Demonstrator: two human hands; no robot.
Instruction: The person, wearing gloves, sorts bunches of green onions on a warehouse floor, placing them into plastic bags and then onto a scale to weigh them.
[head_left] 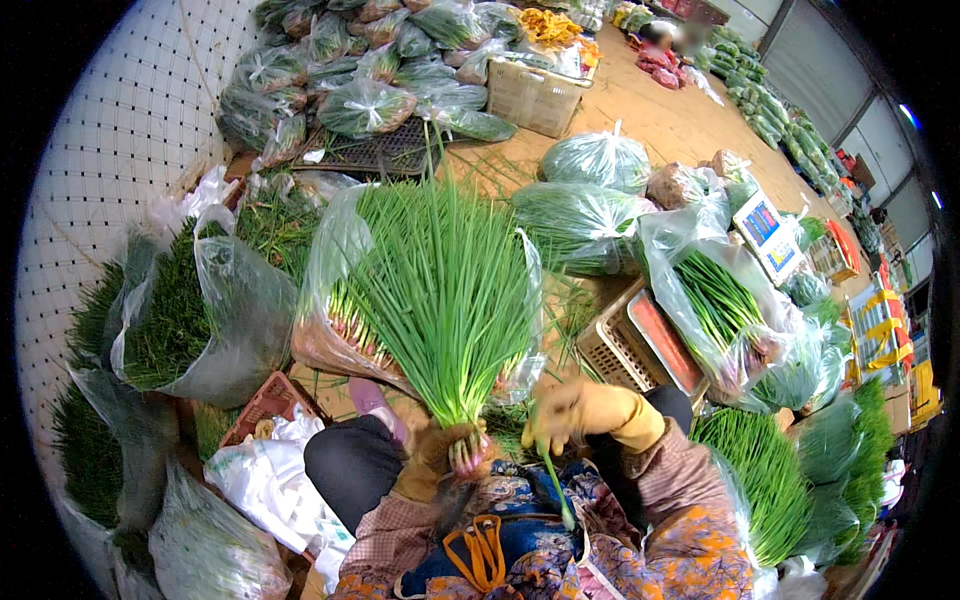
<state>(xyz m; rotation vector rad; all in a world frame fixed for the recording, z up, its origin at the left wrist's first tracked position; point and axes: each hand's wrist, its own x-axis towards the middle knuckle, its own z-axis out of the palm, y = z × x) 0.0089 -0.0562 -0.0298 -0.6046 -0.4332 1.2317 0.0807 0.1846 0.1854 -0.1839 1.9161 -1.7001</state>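
My left hand (428, 460), in a brownish glove, is closed round the base of a large bunch of scallions (445, 320). Their long green leaves fan upward and away from me, and the reddish-white bulbs poke out below the fist. To the right of it, my right hand (572, 412) wears a yellow glove and is slightly blurred. From its closed fingers hangs a single scallion stalk (556, 482), pale end down over my apron. Just beyond the bunch stands an open clear plastic bag (330, 250) packed with more scallions, partly hidden by the leaves.
Bags of greens (240, 310) crowd the left side. On the right are a brown crate (612, 340), an open bag of scallions (715, 300) and a scale display (768, 235). Stacked bags (365, 105) and a beige crate (540, 95) stand behind. A white plastic bag (275, 480) lies by my left knee.
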